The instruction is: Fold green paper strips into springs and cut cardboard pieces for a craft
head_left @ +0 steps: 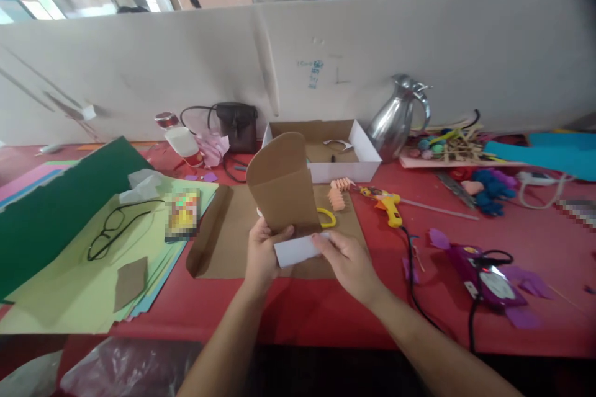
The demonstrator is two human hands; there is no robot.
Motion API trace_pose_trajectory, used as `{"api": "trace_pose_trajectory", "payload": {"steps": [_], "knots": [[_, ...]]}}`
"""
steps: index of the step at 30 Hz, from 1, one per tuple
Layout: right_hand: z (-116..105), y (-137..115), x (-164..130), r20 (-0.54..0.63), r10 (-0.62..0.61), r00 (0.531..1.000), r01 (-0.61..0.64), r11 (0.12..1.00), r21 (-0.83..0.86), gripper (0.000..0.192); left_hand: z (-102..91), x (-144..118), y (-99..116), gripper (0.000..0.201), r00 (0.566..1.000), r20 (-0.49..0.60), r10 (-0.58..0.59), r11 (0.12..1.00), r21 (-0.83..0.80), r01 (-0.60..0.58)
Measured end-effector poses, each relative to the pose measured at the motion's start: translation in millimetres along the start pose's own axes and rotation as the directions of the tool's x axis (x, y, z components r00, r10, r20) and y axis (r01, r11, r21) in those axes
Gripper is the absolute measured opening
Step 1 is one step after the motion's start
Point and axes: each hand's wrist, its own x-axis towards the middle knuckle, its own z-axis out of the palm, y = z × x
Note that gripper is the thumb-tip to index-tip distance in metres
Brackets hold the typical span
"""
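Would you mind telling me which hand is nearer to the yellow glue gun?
Right. The right hand lies just below-left of the glue gun; the left hand is farther left, across the folded cardboard.

A steel jug [397,119] stood upper right of centre against the white partition [465,49]. Just left of it sat an open cardboard box [326,152], a dark bag [237,124] further left. A yellow glue gun [388,206] lay on the red tablecloth [535,273] right of centre, with purple felt pieces [484,276] at lower right. Black glasses [116,229] rested on light green paper sheets [69,285] at left, beside a dark green sheet [51,211]. Blue pom-poms [488,189] sat at right.
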Motion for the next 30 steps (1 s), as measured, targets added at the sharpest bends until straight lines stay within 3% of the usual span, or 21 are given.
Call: {"api": "trace_pose_trajectory", "payload": {"steps": [2,4,8,10,12,14,16,19,22,24,27,30], "knots": [[-1.7,-2.8,2.2,0.005,-0.017,1.0,0.017,0.999,0.051,0.044,0.9,1.6,4.9,0.038,0.999,0.002,-0.046,0.999,-0.005,0.046],[-5.4,-4.6,2.3,0.047,-0.153,0.987,0.15,0.987,0.056,0.038,-0.6,4.3,10.7,0.046,0.997,-0.01,-0.081,0.996,-0.045,0.08],[-12.9,-2.2,-0.9,0.118,-0.486,0.866,0.491,0.871,-0.022,0.016,-8.4,7.9,22.0,0.048,0.991,-0.063,-0.119,0.987,-0.118,0.111],[-13.6,1.3,-2.7,0.099,-0.578,0.81,0.584,0.811,-0.038,0.012,-11.8,7.4,25.8,0.046,0.987,-0.062,-0.151,0.982,-0.122,0.143],[-11.6,4.3,-4.4,0.09,-0.602,0.794,0.604,0.797,0.006,0.014,-13.0,5.7,27.4,0.046,0.979,-0.042,-0.2,0.973,-0.124,0.194],[-7.8,5.0,-5.9,0.053,-0.519,0.853,0.515,0.854,0.068,0.01,-11.8,3.9,26.9,0.049,0.97,-0.005,-0.243,0.963,-0.123,0.241],[-3.6,3.4,-6.8,-0.036,-0.36,0.932,0.362,0.925,0.117,0.023,-8.9,2.7,25.1,0.052,0.971,0.027,-0.236,0.963,-0.122,0.238],[0.1,-0.5,-5.4,-0.135,-0.27,0.953,0.287,0.95,0.127,0.043,-4.4,1.9,21.6,0.054,0.983,0.039,-0.179,0.976,-0.12,0.182],[-0.8,-3.1,0.6,-0.084,-0.193,0.978,0.203,0.97,0.136,0.032,-1.5,0.2,17.8,0.048,0.99,0.044,-0.136,0.984,-0.114,0.14],[-2.9,-3.8,6.9,-0.027,-0.057,0.998,0.061,0.975,0.212,0.036,-0.4,-1.6,14.7,0.041,0.989,0.058,-0.134,0.983,-0.117,0.14],[-7.8,-4.8,17.0,0.089,0.079,0.993,-0.1,0.958,0.268,0.042,0.0,-2.6,10.1,0.032,0.986,0.06,-0.156,0.976,-0.143,0.164],[-15.8,-5.5,22.8,0.164,0.041,0.986,-0.067,0.986,0.156,0.043,-0.8,0.4,9.6,0.031,0.982,0.018,-0.19,0.964,-0.185,0.191]]}}
